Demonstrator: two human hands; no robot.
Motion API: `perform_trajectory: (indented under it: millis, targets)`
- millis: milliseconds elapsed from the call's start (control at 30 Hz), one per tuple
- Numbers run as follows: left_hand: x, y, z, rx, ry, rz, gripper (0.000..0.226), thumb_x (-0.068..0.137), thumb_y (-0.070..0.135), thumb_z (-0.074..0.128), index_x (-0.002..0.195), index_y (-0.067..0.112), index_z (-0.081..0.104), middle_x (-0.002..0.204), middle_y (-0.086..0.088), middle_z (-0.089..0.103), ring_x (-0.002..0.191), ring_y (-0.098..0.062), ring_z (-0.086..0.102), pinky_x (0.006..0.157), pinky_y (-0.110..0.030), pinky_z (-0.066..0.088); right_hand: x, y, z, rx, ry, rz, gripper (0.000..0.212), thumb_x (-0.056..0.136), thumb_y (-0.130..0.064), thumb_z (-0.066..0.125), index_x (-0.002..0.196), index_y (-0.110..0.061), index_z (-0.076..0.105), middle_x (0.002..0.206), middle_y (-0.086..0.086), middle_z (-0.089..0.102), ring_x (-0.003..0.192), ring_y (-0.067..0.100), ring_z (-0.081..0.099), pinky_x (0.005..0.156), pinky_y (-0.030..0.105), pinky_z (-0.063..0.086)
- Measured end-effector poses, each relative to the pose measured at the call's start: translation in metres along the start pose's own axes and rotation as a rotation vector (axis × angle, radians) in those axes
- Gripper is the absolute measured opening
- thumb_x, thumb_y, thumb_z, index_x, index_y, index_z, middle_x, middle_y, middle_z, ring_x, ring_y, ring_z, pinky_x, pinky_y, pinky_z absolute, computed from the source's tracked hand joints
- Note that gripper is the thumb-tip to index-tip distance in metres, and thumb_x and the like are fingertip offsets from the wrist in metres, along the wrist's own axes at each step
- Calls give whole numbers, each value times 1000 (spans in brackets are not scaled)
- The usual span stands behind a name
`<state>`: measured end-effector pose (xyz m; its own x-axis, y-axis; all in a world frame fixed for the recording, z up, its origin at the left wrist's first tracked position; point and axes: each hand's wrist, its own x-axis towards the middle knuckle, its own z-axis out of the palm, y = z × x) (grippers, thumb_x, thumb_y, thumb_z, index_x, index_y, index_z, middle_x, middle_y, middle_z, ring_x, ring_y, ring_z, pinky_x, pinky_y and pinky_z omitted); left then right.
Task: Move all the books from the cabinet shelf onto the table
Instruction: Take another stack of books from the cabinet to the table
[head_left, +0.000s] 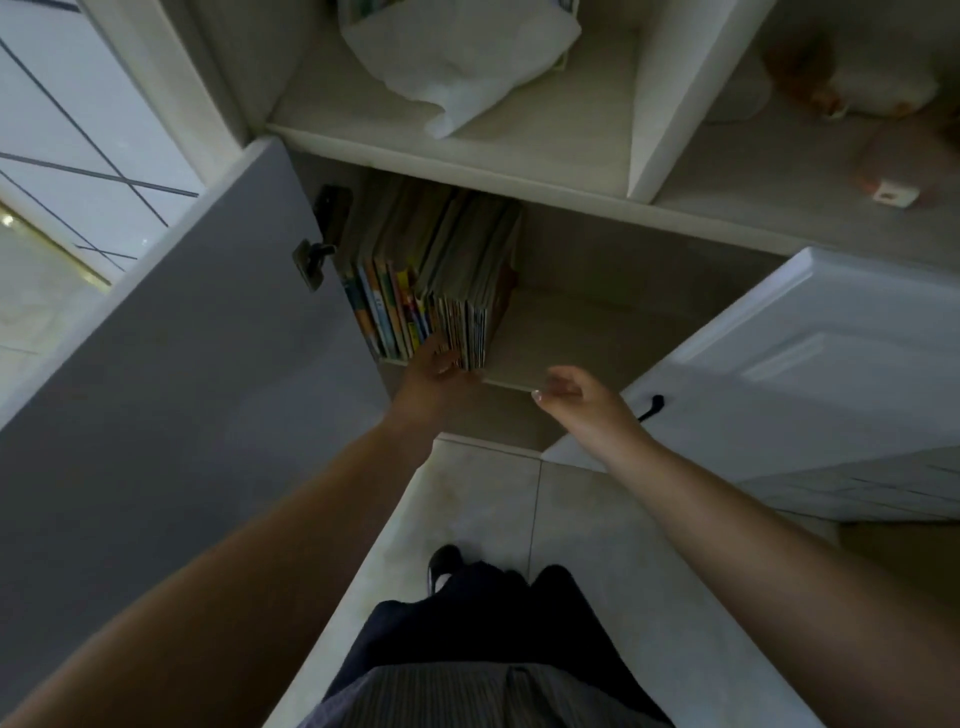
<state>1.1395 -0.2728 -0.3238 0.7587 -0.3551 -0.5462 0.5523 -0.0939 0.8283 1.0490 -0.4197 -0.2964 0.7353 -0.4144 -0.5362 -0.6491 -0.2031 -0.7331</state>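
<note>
A row of upright books (431, 270) with colourful spines stands at the left end of the lower cabinet shelf (582, 332). My left hand (434, 376) reaches in, and its fingers touch the lower front edges of the thin books in the middle of the row; whether it grips them is not visible. My right hand (576, 397) hovers just in front of the shelf edge, to the right of the books, fingers apart and holding nothing. No table is in view.
Both cabinet doors stand open: a grey one (171, 364) at left and a white one (789, 374) with a black handle at right. A white plastic bag (457, 62) lies on the shelf above. Tiled floor and my legs are below.
</note>
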Motion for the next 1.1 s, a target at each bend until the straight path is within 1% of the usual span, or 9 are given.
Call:
perform_trajectory:
  millis: [100, 200, 267, 400, 467, 633, 767, 933, 1100]
  targets:
    - [23, 5, 4, 11, -36, 18, 73, 89, 0, 57, 149, 12, 16, 142, -10, 43, 127, -24, 46, 98, -30, 42, 31, -5, 1, 44, -43, -4, 47, 90, -23, 60, 134, -17, 45, 134, 2, 52, 111, 7, 49, 89, 20, 38]
    - [40, 7, 9, -150, -7, 19, 110, 60, -6, 74, 149, 10, 12, 134, -9, 45, 128, -26, 41, 102, -35, 35, 62, -8, 4, 103, -91, -11, 52, 89, -12, 60, 138, -12, 41, 136, 6, 49, 114, 8, 48, 95, 22, 39]
    - [49, 8, 14, -147, 3, 50, 103, 66, -11, 69, 149, 13, 13, 146, -13, 36, 137, -28, 35, 103, -36, 36, 74, -10, 7, 137, -106, -12, 54, 88, -4, 59, 138, -9, 39, 131, 5, 50, 119, 12, 48, 100, 25, 40]
    - [79, 0, 12, -83, 34, 81, 94, 71, -12, 68, 147, 18, 21, 143, -8, 40, 134, -23, 38, 108, -45, 38, 106, -19, 14, 216, -191, 7, 54, 88, 9, 52, 138, -6, 36, 114, -2, 51, 110, 10, 46, 96, 23, 38]
    - [88, -5, 12, -14, 75, 105, 83, 78, -14, 63, 146, 16, 24, 143, -11, 42, 132, -22, 41, 108, -45, 39, 121, -25, 17, 238, -198, 12, 58, 87, 12, 51, 140, -3, 32, 126, 7, 52, 110, 12, 45, 96, 24, 38]
    - [98, -9, 11, 87, 178, 133, 73, 80, -5, 66, 142, 13, 34, 134, -7, 47, 120, -15, 45, 95, -30, 41, 146, -29, 21, 217, -213, 4, 65, 85, 9, 56, 143, -7, 29, 144, 15, 42, 134, 24, 41, 110, 36, 35]
    - [105, -11, 11, 126, 198, 140, 73, 79, -4, 68, 142, 11, 34, 137, -9, 48, 125, -19, 46, 94, -27, 41, 158, -31, 21, 207, -246, -10, 67, 86, 6, 58, 145, -9, 28, 146, 14, 41, 135, 24, 39, 112, 39, 35]
    - [108, -23, 6, 205, 159, 201, 68, 76, -8, 68, 133, 9, 36, 123, -2, 50, 118, -16, 48, 88, -11, 40, 159, -32, 23, 204, -262, -19, 67, 85, 5, 59, 144, -9, 29, 146, 17, 40, 135, 26, 41, 112, 43, 35]
    - [111, -25, 14, 334, 168, 224, 66, 71, 7, 75, 131, 9, 47, 128, -7, 53, 108, -16, 52, 93, -32, 46, 160, -28, 22, 216, -288, -18, 51, 86, 12, 51, 135, -2, 42, 136, 16, 52, 127, 25, 49, 97, 28, 44]
